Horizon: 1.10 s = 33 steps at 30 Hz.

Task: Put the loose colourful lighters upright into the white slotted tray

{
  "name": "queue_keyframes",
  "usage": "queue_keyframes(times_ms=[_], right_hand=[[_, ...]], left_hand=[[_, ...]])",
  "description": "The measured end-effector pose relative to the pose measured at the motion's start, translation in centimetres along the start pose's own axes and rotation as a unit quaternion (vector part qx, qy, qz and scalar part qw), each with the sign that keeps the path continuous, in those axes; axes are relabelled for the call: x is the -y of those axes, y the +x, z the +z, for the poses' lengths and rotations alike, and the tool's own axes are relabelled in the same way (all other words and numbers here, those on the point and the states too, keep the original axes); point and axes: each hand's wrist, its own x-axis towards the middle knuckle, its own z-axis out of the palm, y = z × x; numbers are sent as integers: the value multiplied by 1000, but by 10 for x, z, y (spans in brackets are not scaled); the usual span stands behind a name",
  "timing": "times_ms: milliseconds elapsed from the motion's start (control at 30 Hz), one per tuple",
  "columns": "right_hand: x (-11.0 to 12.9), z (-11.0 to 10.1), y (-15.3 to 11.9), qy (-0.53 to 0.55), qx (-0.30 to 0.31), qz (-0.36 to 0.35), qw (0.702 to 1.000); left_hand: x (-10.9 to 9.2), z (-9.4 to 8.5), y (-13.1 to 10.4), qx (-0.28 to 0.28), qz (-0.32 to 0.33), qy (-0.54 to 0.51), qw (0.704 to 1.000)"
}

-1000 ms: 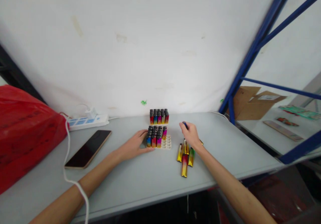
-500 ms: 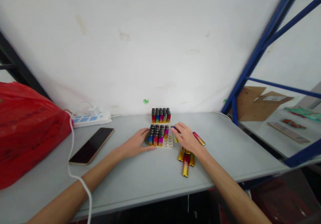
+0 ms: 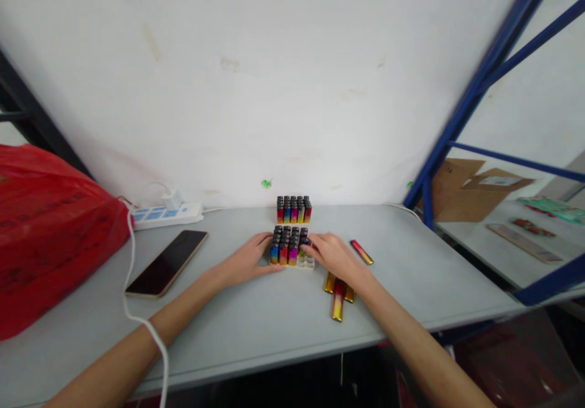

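Upright lighters with black tops (image 3: 283, 252) fill the left columns of a white tray (image 3: 307, 263) with round slots. My left hand (image 3: 250, 258) rests against the tray's left side, thumb at its front edge and fingers behind. The fingers of my right hand (image 3: 329, 252) pinch a dark-topped lighter (image 3: 304, 245) over the tray's right column. Behind stands a second block of upright lighters (image 3: 294, 210). Several lighters (image 3: 337, 301) lie in a pile below my right wrist, partly covered by it. One red and yellow lighter (image 3: 362, 252) lies apart on the right.
A phone (image 3: 168, 264), a white power strip (image 3: 168, 214), a white cable (image 3: 132, 274) and a red bag (image 3: 50, 231) are on the left. A blue rack post (image 3: 457, 118) and a cardboard box (image 3: 466, 194) stand on the right.
My right hand has moved left with a lighter, from beside the tray to over its right column. More of the table near the lone lighter shows. My left hand stays put.
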Motion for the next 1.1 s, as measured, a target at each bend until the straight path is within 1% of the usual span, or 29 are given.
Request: queue_keyframes(times_ms=[33,100,167,267,367,400,467,533,600,667,733,767,833,900,933,1000,1067,1100], right_hand=[[1,-2,0,-18,10,-2,1000],[0,-9,-1,-21,16,5,1000],[-9,-19,-7,0,-12,38,999],[-36,-31,-25,21,-74,110,991],[-68,-33,-46,-10,-103,167,981],[-78,-31,-53,-27,-96,187,977],[-94,-24,-62,-49,-56,226,971],[-104,-19,-66,-50,-9,254,966],[-109,-17,-64,-31,11,259,965],[-109,-19,-57,20,-8,241,970],[-104,-22,-45,123,-47,219,967],[-101,-23,-38,187,-67,212,957],[-90,-23,-21,306,-93,207,925],[-77,-21,-5,368,-114,202,901],[-71,-19,2,372,-132,196,898],[-57,-14,12,344,-184,186,902],[-45,-9,15,299,-234,185,906],[-40,-7,15,284,-247,188,907]], left_hand=[[0,0,0,3,0,0,1000],[-1,-1,0,6,-1,-2,1000],[-2,-2,0,8,-4,-6,1000],[-3,-3,1,10,-12,-9,1000],[-4,-4,1,13,-15,-8,1000],[-4,-4,1,15,-16,-7,1000],[-4,-4,1,20,-18,-3,1000],[-4,-4,1,20,-21,0,1000],[-5,-4,1,18,-21,1,1000],[-5,-4,1,14,-17,2,1000],[-5,-5,1,12,-6,4,1000],[-5,-5,1,13,1,5,1000],[-5,-6,1,16,5,7,1000],[-6,-7,1,17,1,7,1000],[-6,-7,1,15,-1,7,1000],[-7,-6,1,10,2,5,1000],[-8,-5,0,4,8,5,1000],[-8,-4,0,2,10,7,1000]])
